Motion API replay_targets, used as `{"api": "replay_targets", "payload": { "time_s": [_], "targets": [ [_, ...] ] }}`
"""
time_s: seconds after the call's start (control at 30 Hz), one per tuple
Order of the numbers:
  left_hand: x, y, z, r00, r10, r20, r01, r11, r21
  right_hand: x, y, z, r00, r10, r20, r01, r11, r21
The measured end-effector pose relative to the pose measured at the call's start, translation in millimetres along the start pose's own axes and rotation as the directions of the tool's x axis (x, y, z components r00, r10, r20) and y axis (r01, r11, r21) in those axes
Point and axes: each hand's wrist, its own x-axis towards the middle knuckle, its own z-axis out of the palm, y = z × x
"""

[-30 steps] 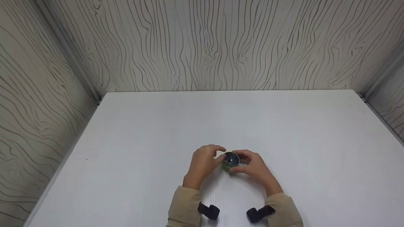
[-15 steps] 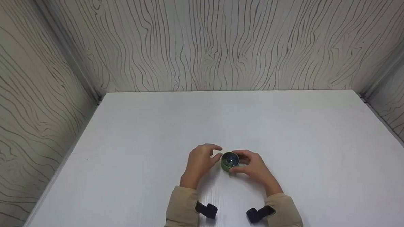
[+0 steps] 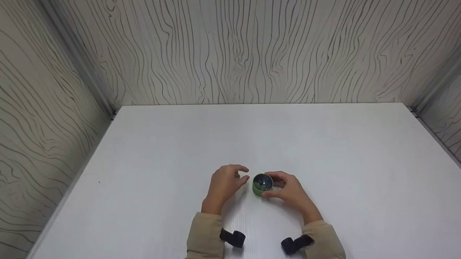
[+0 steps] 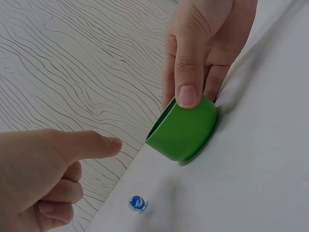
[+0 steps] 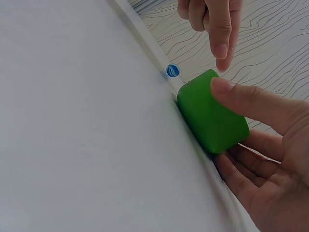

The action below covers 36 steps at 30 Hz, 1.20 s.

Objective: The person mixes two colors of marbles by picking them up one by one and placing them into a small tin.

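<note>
A small green cup point(image 3: 257, 191) stands on the white table with dark, glassy contents showing inside its rim. My right hand point(image 3: 290, 189) grips it from the right, thumb on the near side and fingers on the far side. The thumb lies over the rim in the left wrist view, where the cup's green wall point(image 4: 186, 133) shows. To its left is my left hand point(image 3: 223, 186), apart from the cup, thumb and forefinger spread with nothing between them. A clear marble with a blue swirl point(image 4: 137, 203) shows near the left hand in both wrist views; it is hidden in the head view.
The white table point(image 3: 157, 148) runs back to a wall point(image 3: 219, 48) with a wood-grain pattern. More patterned panels stand at both sides. Black wrist cameras point(image 3: 238, 239) jut inward from the beige sleeves point(image 3: 204, 239).
My left hand has drawn back to the left, from the cup's rim to a small distance away. The right hand and the cup have stayed in place.
</note>
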Motion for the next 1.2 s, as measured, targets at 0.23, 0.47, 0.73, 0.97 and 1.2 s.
{"api": "replay_targets", "payload": {
  "time_s": [0.23,0.47,0.73,0.97,1.2],
  "targets": [
    [0.5,-3.6,1.3,0.999,-0.034,0.015,0.034,0.999,-0.005,0.2,0.0,0.9,1.0,0.011,-0.008,-0.011,1.0,0.0],
    [0.3,-7.9,1.3,1.0,-0.029,-0.005,0.029,0.999,0.014,0.7,0.9,1.1,1.0,0.011,-0.01,-0.011,1.0,0.001],
    [0.7,-11.6,2.5,0.999,-0.036,-0.017,0.036,0.999,0.012,0.7,0.1,1.6,1.0,0.021,-0.008,-0.021,1.0,0.002],
    [-0.1,-16.4,5.2,0.998,-0.052,-0.041,0.052,0.999,-0.005,1.6,0.8,1.8,0.998,0.056,-0.009,-0.056,0.998,0.007],
    [-0.7,-19.4,6.6,0.997,-0.042,-0.066,0.042,0.999,-0.002,1.8,0.7,2.0,0.998,0.065,-0.01,-0.065,0.998,0.01]
  ]
}}
